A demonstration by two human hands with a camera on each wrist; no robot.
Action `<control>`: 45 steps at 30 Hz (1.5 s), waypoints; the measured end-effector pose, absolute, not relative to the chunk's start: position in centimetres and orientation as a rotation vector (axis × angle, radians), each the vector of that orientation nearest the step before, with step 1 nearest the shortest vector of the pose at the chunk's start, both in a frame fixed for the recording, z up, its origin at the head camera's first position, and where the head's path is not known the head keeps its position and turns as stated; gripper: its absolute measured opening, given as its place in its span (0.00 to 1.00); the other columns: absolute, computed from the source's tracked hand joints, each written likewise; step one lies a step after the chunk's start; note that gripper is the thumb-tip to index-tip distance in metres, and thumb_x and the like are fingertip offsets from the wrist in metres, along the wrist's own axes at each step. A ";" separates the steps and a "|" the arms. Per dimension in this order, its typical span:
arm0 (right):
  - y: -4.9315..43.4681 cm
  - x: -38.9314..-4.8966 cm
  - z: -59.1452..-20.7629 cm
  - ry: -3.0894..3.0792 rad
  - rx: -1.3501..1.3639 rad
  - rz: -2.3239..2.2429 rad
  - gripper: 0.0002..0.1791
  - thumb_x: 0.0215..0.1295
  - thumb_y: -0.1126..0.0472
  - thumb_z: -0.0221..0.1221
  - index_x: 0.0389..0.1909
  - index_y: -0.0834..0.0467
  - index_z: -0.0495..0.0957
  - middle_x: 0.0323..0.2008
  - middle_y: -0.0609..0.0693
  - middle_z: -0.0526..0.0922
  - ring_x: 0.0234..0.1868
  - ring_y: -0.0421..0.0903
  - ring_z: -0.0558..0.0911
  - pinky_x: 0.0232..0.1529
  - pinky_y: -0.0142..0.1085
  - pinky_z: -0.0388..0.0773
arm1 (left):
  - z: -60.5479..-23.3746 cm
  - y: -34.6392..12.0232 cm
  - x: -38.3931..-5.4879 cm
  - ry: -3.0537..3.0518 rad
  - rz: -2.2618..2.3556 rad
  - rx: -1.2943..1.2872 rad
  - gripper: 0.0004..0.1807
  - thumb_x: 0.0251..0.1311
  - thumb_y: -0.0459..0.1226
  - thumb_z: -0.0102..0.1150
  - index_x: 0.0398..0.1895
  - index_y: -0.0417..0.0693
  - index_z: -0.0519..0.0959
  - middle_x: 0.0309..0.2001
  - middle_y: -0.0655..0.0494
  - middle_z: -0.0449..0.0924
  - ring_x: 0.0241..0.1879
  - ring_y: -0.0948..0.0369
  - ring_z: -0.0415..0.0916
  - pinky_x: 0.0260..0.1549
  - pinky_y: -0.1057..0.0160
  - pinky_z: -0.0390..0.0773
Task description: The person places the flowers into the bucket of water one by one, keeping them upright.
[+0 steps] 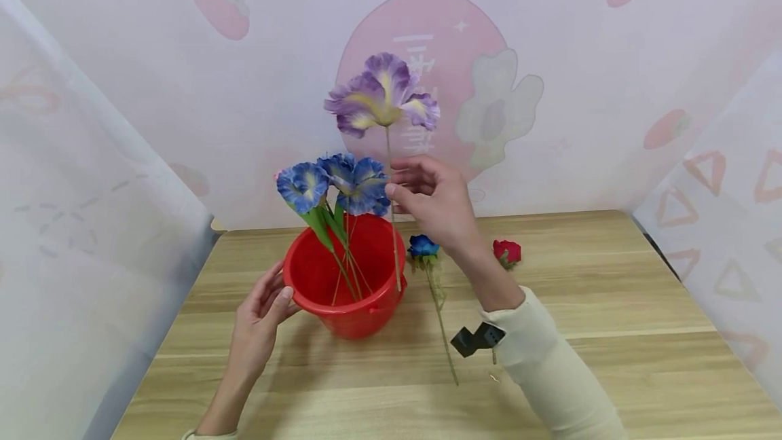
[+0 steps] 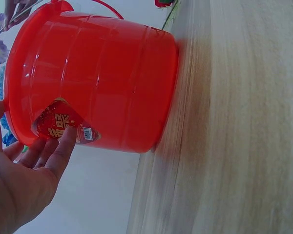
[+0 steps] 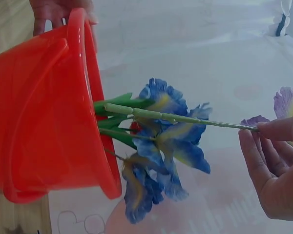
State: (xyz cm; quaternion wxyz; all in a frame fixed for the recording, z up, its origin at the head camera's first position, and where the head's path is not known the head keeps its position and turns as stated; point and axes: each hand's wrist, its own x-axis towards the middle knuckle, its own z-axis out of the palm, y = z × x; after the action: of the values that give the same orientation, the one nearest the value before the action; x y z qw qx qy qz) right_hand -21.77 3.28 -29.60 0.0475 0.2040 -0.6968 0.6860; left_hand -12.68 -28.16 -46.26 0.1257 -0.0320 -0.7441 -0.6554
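My right hand (image 1: pixel 438 209) pinches the thin green stem of a purple and yellow artificial iris (image 1: pixel 383 97), its bloom held high. The stem's bare lower end (image 3: pixel 112 108) is near the mouth of the red bucket (image 1: pixel 354 323). On the bucket's left side, my left hand (image 1: pixel 256 331) grips the rim, with the thumb at the rim and fingers along the outer wall. Blue artificial irises (image 1: pixel 362 185) with green leaves stand in the bucket and lean against its back rim.
A blue artificial rose (image 1: pixel 423 246) with a long stem lies right of the bucket on the wooden table (image 1: pixel 342 399). Farther right is a red rose (image 1: pixel 507 252), its stem partly hidden by my right arm. A patterned cloth (image 1: pixel 275 87) hangs behind.
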 end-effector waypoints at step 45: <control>-8.3 -22.2 -36.0 -2.545 0.857 1.853 0.16 0.72 0.63 0.69 0.58 0.53 0.87 0.46 0.49 0.92 0.39 0.35 0.87 0.39 0.26 0.89 | -46.2 -28.2 -12.7 -2.183 -1.926 -0.059 0.30 0.83 0.36 0.53 0.84 0.48 0.63 0.76 0.41 0.72 0.66 0.63 0.82 0.52 0.66 0.90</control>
State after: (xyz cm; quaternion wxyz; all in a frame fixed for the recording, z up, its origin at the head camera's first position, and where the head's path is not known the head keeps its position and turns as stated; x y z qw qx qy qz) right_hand -22.22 -8.30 -35.98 -0.0605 0.2621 -0.7785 0.5670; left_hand -12.71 -28.21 -46.21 0.1147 -0.0203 -0.7448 -0.6570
